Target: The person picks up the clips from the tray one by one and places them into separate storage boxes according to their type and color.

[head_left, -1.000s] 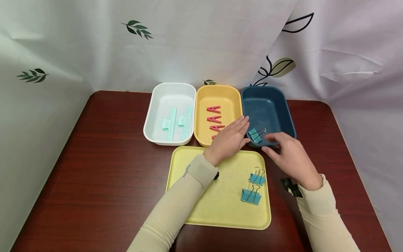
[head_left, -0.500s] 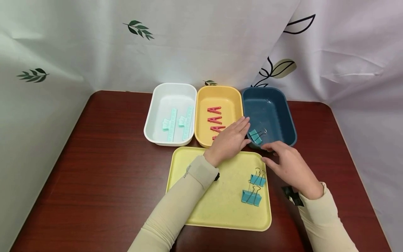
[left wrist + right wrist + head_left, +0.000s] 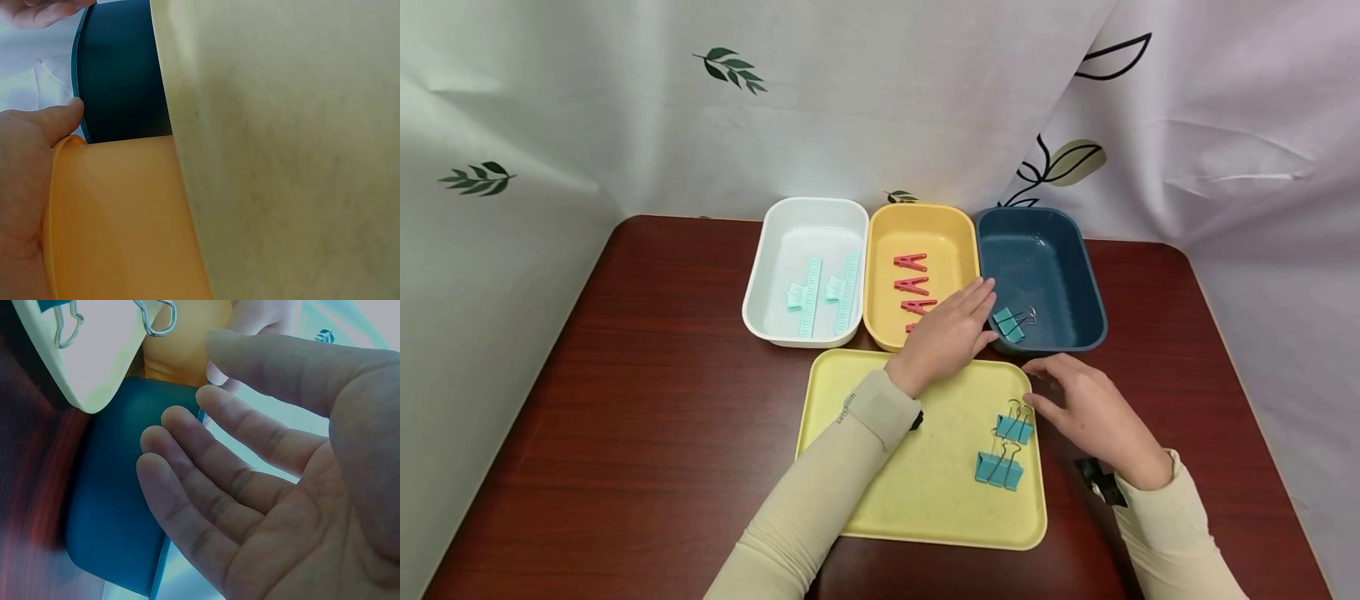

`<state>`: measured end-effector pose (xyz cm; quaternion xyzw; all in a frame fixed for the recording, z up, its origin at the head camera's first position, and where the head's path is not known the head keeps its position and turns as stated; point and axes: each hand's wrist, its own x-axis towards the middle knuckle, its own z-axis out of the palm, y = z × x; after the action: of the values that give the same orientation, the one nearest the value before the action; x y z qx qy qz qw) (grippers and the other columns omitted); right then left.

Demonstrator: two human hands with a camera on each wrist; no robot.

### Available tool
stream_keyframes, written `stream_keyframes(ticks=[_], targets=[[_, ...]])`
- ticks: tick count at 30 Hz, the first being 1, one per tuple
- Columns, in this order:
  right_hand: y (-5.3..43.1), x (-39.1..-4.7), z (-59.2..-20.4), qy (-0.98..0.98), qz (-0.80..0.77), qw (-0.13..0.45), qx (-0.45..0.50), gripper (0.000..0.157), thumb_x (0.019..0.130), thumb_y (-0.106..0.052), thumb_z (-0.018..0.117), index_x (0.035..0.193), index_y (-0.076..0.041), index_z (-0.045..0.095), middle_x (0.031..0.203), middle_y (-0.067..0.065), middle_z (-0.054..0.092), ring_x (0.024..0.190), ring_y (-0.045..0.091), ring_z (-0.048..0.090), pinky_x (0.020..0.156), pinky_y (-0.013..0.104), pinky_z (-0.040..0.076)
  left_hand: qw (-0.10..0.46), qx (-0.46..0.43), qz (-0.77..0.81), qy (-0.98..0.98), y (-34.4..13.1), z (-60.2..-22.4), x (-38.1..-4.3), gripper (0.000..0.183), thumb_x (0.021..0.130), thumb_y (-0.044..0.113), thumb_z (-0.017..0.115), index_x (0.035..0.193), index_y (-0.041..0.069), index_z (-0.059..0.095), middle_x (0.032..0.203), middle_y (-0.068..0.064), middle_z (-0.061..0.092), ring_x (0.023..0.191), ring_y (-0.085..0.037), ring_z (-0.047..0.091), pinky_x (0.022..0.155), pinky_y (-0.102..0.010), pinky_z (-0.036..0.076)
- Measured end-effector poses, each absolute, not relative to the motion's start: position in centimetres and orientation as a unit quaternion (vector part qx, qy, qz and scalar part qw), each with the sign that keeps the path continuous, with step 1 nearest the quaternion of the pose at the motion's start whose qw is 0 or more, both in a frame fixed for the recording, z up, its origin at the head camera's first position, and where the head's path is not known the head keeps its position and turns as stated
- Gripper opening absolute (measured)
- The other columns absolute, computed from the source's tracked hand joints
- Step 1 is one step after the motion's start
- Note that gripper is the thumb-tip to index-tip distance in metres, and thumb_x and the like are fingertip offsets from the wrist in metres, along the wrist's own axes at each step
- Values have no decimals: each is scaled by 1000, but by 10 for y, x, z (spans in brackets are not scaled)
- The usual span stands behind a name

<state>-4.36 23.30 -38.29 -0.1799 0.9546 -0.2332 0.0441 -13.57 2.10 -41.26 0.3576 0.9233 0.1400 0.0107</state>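
Observation:
My left hand (image 3: 946,335) rests with straight fingers across the near corner where the yellow bin (image 3: 940,218) meets the dark blue bin (image 3: 1086,287); in the left wrist view its thumb (image 3: 65,119) touches the blue bin's rim. My right hand (image 3: 1093,408) hovers by the tray's upper right corner, fingers loosely bent and holding nothing, as the right wrist view confirms. Close to its fingertips a teal binder clip (image 3: 1014,428) lies on the pale yellow tray (image 3: 925,517), with a larger teal binder clip (image 3: 998,471) just below. Another binder clip (image 3: 1010,325) lies inside the blue bin.
At the left of the row stands a white bin (image 3: 808,212) with two mint ruler-shaped clips (image 3: 809,297). Several red clothespins (image 3: 912,286) lie in the yellow bin, one partly covered by my left hand. A patterned curtain (image 3: 880,100) hangs behind the brown table (image 3: 647,400).
My right hand has drawn back from the blue bin's near rim, down toward the tray's upper right corner. The left hand stays in place, and the clips have not moved.

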Motion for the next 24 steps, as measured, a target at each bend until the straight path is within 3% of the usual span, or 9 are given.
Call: stream_keyframes(ticks=[10, 24], targets=[[231, -41, -385, 953, -225, 75, -187, 37, 84, -12, 82, 116, 0, 68, 114, 14, 66, 100, 30, 64, 84, 50, 55, 11, 358, 135, 924, 21, -413, -136, 62, 106, 40, 48, 154, 2, 38, 165, -11, 24, 154, -22, 13, 122, -33, 16], [228, -37, -390, 950, -220, 93, -200, 34, 79, -11, 87, 108, -4, 69, 107, 9, 66, 98, 26, 62, 86, 48, 54, 17, 354, 126, 927, 22, -413, -136, 63, 106, 42, 47, 155, 3, 37, 165, -10, 23, 154, -21, 12, 122, -32, 15]])
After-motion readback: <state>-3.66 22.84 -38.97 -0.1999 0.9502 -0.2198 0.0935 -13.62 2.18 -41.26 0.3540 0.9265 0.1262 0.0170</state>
